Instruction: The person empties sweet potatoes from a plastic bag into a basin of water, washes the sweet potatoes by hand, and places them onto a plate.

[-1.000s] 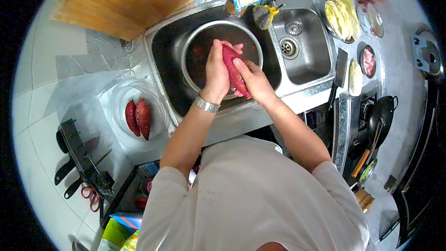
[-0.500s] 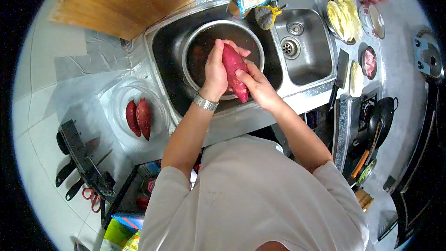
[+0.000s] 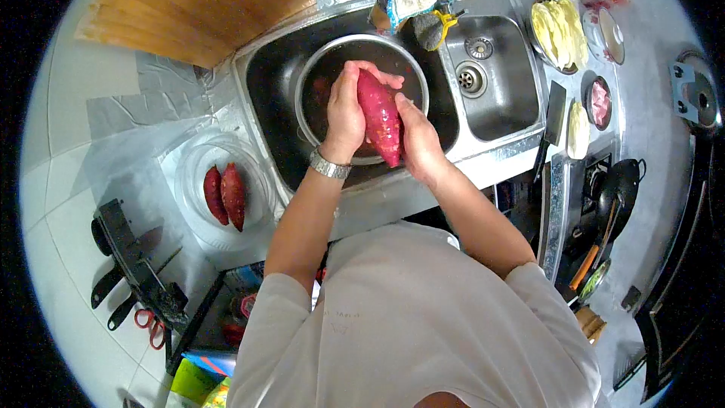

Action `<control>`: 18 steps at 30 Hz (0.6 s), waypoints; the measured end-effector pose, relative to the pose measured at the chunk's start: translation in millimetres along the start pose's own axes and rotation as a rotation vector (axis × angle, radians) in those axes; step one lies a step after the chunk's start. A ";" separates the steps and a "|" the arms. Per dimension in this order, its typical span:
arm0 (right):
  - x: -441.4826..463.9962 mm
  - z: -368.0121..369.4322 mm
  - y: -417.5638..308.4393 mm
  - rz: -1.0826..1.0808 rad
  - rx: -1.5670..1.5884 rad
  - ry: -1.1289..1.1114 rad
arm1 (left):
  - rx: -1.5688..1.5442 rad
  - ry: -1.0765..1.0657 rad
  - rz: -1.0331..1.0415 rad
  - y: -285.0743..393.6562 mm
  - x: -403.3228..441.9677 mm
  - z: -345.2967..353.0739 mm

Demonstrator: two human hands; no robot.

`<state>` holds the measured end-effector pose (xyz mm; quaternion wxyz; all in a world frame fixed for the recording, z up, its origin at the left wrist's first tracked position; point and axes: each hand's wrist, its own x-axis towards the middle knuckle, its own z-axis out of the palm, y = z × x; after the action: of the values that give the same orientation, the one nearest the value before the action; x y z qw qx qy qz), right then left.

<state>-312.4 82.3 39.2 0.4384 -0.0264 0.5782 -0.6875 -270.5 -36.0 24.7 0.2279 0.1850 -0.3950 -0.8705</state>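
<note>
A large, wet sweet potato (image 3: 379, 117) with reddish-purple skin is held over a round metal basin (image 3: 302, 94). My left hand (image 3: 349, 112) cups it from the left and beneath, its fingertips showing past the far end. On the other side my right hand (image 3: 419, 136) lies along the sweet potato, thumb near its upper edge; the fingers below are mostly hidden. The basin stands in the larger compartment of the sink (image 3: 264, 68) and holds dark water.
Two more sweet potatoes (image 3: 233, 196) lie in a clear bowl (image 3: 187, 174) at left. Beyond it is a knife rack (image 3: 140, 264) with red scissors (image 3: 149, 326). At right are a cleaver (image 3: 556, 112), napa cabbage (image 3: 559, 30), a bowl of meat (image 3: 600, 102) and a wok (image 3: 625, 181).
My right thumb has slid off the top of the sweet potato to its right side. The sweet potato has turned slightly, showing more of its shiny, wet face.
</note>
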 end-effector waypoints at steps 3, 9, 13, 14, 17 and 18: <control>-10.7 1.7 -18.2 0.248 0.226 -0.043 | 0.051 -0.046 -0.017 3.0 2.3 -2.7; -12.0 -0.3 -34.6 0.316 0.276 -0.204 | 0.202 -0.038 -0.061 6.0 -4.1 2.6; -10.5 -1.5 -37.9 0.297 0.168 -0.208 | 0.153 -0.006 -0.047 6.3 -3.8 6.0; -11.4 -1.5 -38.1 0.258 0.212 -0.270 | 0.154 -0.001 -0.043 7.0 -3.0 6.0; -22.7 3.6 -40.8 0.172 0.147 -0.312 | 0.031 0.048 -0.118 8.8 -3.1 4.0; -20.9 -2.6 -34.9 0.212 0.217 -0.343 | 0.046 0.036 -0.140 8.5 -2.5 3.3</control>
<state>-320.9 95.7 76.8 0.6002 -0.0345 0.4174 -0.6815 -267.9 -37.6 33.6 0.1691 0.2332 -0.3967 -0.8716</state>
